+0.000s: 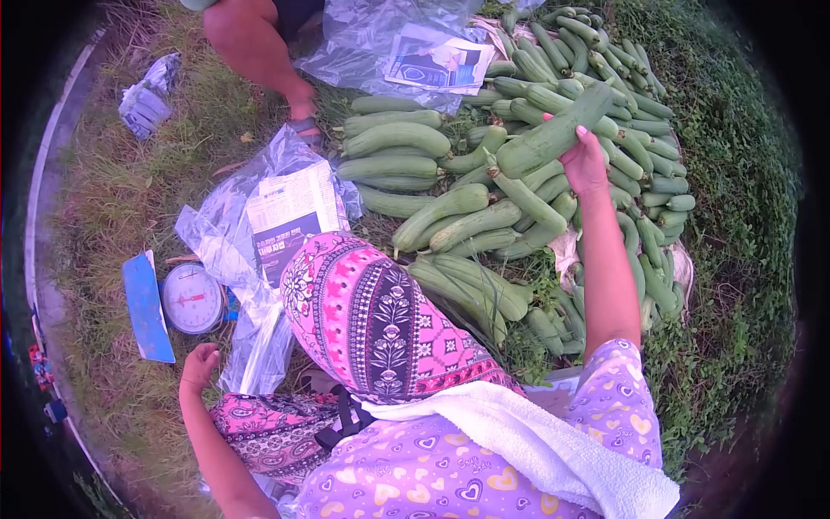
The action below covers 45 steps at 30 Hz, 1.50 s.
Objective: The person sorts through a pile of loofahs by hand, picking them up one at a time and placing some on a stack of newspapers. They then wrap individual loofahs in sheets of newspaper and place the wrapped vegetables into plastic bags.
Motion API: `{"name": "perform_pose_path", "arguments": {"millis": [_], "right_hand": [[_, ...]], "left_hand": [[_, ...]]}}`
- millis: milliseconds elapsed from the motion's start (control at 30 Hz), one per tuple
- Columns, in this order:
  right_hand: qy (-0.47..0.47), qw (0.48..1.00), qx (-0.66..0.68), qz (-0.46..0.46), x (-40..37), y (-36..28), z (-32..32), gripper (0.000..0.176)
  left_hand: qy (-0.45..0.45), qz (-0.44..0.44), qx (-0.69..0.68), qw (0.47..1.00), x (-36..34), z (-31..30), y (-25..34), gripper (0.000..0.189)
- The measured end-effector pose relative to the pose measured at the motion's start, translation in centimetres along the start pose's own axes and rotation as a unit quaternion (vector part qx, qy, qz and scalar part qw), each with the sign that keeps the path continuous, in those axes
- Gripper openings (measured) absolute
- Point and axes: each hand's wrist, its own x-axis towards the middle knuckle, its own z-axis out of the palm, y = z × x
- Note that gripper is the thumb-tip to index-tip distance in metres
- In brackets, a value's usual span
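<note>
My right hand (585, 163) is closed round a large green sponge gourd (553, 131), holding it raised and tilted above the pile. Its thicker end faces left, over a slimmer gourd (529, 199). Under and around it lies a big heap of sponge gourds (510, 112), with several larger ones (393, 143) laid side by side at its left. My left hand (201, 366) hangs with fingers curled and nothing visible in it. Closest to that hand are a round dial scale (192, 298) and a blue board (149, 306).
Clear plastic sheeting (259, 337) with newspaper (290, 216) on it lies beside my knee. More plastic (354, 39) and printed paper (437, 60) are at the top. Another person's leg (259, 52) stands at upper left. A crumpled plastic bundle (149, 97) rests on the grass.
</note>
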Motion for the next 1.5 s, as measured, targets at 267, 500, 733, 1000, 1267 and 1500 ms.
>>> {"name": "perform_pose_path", "arguments": {"millis": [267,500,733,1000,1267,1500], "right_hand": [[-0.009,0.98,-0.144,0.134,5.2,10.3,8.9,0.057],[-0.36,0.6,-0.714,-0.034,5.8,19.5,19.3,0.067],[-0.238,0.479,-0.832,-0.146,3.9,30.2,17.9,0.034],[-0.196,0.594,-0.776,-0.082,3.0,21.9,12.8,0.044],[-0.023,0.598,-0.785,0.159,0.9,7.5,-0.8,0.054],[0.005,0.663,-0.73,0.163,-5.7,10.4,-7.6,0.059]], "left_hand": [[0.026,-0.003,0.001,1.0,-1.5,0.4,1.3,0.038],[0.035,-0.023,-0.003,0.999,-3.0,0.1,2.0,0.038],[0.032,-0.032,-0.021,0.999,-4.1,-0.1,2.3,0.037],[0.012,-0.046,0.016,0.999,-3.0,-0.1,2.0,0.038],[0.004,0.013,0.023,1.0,-1.2,0.5,2.9,0.039],[0.003,0.006,0.027,1.0,-1.5,0.6,4.2,0.039]]}}
